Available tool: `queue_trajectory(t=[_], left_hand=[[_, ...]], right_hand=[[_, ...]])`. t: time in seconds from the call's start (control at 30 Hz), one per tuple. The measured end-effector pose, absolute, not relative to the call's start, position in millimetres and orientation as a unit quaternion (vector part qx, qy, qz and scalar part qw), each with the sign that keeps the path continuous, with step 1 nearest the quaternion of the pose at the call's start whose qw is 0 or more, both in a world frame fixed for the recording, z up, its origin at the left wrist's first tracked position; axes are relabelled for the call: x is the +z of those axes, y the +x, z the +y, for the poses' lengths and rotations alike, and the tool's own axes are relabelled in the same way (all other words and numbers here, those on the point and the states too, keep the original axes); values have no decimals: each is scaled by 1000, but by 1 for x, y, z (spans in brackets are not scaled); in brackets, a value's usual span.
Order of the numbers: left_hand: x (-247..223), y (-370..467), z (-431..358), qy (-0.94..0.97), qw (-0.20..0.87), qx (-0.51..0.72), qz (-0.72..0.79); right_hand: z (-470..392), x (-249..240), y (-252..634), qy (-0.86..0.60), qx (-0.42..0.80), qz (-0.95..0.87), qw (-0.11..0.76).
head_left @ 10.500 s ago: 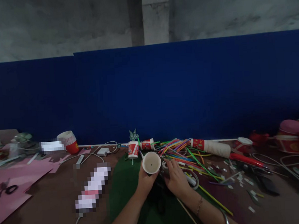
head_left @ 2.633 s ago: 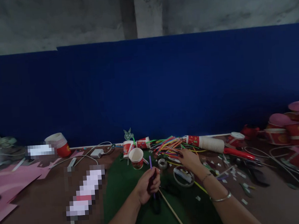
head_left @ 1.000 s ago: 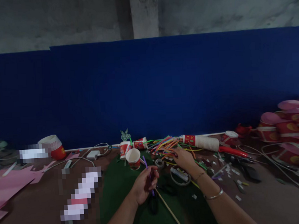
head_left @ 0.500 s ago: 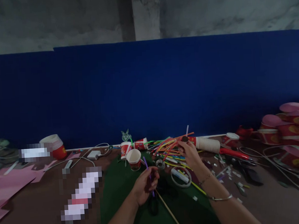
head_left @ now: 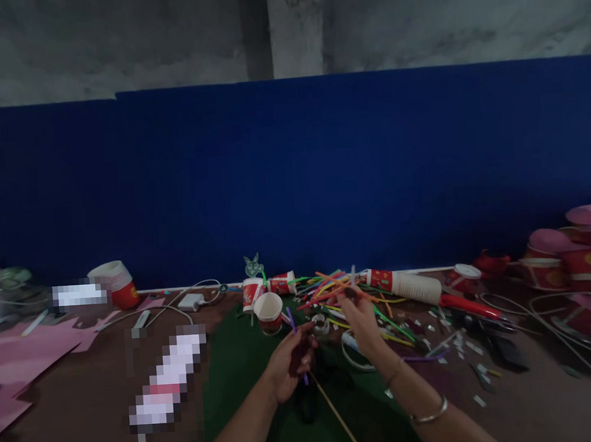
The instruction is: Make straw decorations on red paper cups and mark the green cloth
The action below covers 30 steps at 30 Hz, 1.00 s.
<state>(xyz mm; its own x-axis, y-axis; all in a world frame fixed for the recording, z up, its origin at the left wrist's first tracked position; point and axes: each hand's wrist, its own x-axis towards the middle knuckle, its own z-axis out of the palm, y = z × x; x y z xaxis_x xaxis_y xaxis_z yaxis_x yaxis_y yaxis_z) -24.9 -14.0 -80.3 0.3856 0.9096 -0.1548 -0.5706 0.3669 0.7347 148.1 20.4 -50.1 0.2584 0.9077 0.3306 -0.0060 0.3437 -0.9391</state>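
Observation:
Over the dark green mat (head_left: 257, 410), my left hand (head_left: 289, 365) is closed around a thin purple stick (head_left: 291, 320), which pokes out above and below the fingers. My right hand (head_left: 360, 317) is up at the front of a heap of colourful thin strips (head_left: 324, 287), its fingers pinched together. A small dark round piece (head_left: 348, 292) with a pale strip (head_left: 353, 274) rising from it shows at those fingertips; its kind is unclear. Beyond my left hand a paper cup (head_left: 269, 309) stands upright near another red-and-white cup (head_left: 252, 294). A tape roll (head_left: 320, 324) lies between the hands.
Stacked paper cups (head_left: 417, 288) lie on their side at the right, near a red-handled tool (head_left: 473, 307) and white scraps. More red cups (head_left: 546, 269) with pink tops stand far right. Pink sheets (head_left: 28, 357), a charger (head_left: 191, 302) and cables lie left. A blue panel (head_left: 293, 181) closes the back.
My right hand has moved left and a little nearer to me, still pinching the dark piece. The left hand stays in place with the purple stick. The view has shifted slightly.

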Motion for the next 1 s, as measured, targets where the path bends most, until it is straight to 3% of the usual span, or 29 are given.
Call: queue_trajectory(t=[0.2, 0.43, 0.67, 0.87, 0.93, 1.0], left_hand=[[-79, -28, -16, 270, 775, 493, 288], [-85, -28, -14, 308, 774, 472, 289], [-83, -23, -13, 363, 748, 423, 359], [-76, -10, -1, 526, 617, 425, 402], [-67, 1, 11, 582, 530, 469, 400], [-58, 17, 27, 586, 510, 488, 398]], right_hand=[[-14, -75, 124, -306, 135, -790, 513], [-16, -71, 124, -273, 98, -799, 527], [16, -63, 146, -425, 168, -620, 638], [49, -40, 190, -493, 359, -371, 701], [52, -33, 203, -487, 387, -358, 697], [52, -27, 211, -488, 395, -361, 689]])
